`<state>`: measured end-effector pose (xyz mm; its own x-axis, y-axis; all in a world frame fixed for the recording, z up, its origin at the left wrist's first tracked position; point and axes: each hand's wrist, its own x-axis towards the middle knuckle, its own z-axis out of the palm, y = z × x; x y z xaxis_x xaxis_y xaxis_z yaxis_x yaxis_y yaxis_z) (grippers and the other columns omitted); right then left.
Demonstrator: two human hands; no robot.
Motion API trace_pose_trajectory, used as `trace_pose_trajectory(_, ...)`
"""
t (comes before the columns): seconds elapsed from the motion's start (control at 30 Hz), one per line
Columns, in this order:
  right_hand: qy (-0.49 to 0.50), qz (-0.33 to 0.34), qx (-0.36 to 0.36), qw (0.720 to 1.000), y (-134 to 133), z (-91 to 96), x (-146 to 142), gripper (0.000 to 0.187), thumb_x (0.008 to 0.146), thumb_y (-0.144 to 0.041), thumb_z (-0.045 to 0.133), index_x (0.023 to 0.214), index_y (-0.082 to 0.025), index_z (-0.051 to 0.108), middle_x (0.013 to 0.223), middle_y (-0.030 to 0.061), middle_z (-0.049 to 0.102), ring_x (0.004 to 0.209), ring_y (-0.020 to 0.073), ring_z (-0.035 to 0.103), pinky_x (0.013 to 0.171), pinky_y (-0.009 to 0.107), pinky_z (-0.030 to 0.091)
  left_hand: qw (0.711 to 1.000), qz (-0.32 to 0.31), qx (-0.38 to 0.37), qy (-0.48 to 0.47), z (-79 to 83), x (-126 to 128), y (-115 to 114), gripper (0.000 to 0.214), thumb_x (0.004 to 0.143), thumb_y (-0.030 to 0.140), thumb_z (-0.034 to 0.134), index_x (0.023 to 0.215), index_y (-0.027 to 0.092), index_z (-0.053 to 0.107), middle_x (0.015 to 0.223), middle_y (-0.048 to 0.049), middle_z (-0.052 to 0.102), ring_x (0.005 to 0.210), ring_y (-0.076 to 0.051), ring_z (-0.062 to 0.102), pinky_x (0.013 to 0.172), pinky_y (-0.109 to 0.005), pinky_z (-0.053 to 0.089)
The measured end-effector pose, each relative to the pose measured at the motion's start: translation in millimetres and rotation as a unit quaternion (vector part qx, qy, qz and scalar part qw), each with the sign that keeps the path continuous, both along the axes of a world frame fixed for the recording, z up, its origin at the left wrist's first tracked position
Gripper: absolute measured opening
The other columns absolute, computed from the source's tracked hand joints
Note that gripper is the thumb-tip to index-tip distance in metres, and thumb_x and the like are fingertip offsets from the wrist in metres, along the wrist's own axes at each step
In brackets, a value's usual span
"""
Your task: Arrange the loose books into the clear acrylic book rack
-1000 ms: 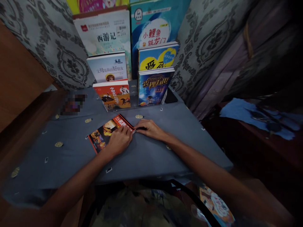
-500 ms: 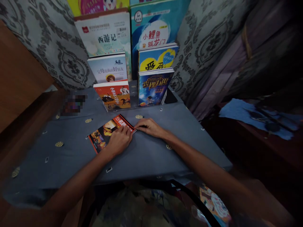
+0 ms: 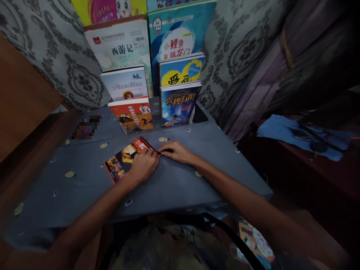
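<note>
A paperback book [image 3: 123,157] with a red, black and fiery orange cover lies slanted on the cloth-covered table. My left hand [image 3: 145,163] rests across its right part, fingers bent together over the cover near the edge and hiding some of the title. At the book's right corner, my right hand [image 3: 176,152] is closed in a pinch, thumb and fingertips on the edge. Just beyond stand an orange-red book [image 3: 136,115] and a dark blue book [image 3: 180,105], both upright in a display.
Behind are a pale blue book [image 3: 128,84], a yellow-and-blue book [image 3: 181,71], a white book [image 3: 120,47] and a teal book [image 3: 182,26]. A dark flat object [image 3: 200,114] lies beside the display. Patterned curtains [image 3: 239,56] hang behind. A light blue cloth [image 3: 281,129] lies at right.
The view has shifted slightly. My left hand has slid a little toward the book's right corner, covering more of the title. My right hand stays at that corner.
</note>
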<state>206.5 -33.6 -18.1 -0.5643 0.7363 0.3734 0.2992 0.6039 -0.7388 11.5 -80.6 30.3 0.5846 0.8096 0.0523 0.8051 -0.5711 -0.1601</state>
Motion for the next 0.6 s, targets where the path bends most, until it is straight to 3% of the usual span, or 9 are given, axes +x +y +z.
trace_pose_trajectory(0.3, 0.012, 0.006, 0.020, 1.000, -0.7, -2.9, 3.6, 0.014, 0.089, -0.024, 0.064, 0.095, -0.019, 0.075, 0.097, 0.0075, 0.074, 0.093, 0.0194, 0.069, 0.089, 0.034, 0.054, 1.000, -0.015, 0.024, -0.011, -7.7, -2.4, -0.3, 0.032, 0.101, 0.024, 0.041, 0.100, 0.012, 0.070, 0.100, -0.0153, 0.068, 0.101, -0.028, 0.061, 0.070, -0.034, 0.052)
trace_pose_trajectory(0.6, 0.005, 0.017, 0.043, 0.999, -1.8, -2.3, 4.4, 0.014, 0.089, -0.019, 0.062, 0.094, -0.018, 0.075, 0.096, 0.0075, 0.074, 0.091, 0.0185, 0.069, 0.088, 0.034, 0.054, 1.000, -0.009, 0.018, 0.001, -4.7, -0.4, -2.5, 0.034, 0.102, 0.026, 0.040, 0.100, 0.012, 0.070, 0.100, -0.0142, 0.068, 0.102, -0.028, 0.061, 0.071, -0.033, 0.052)
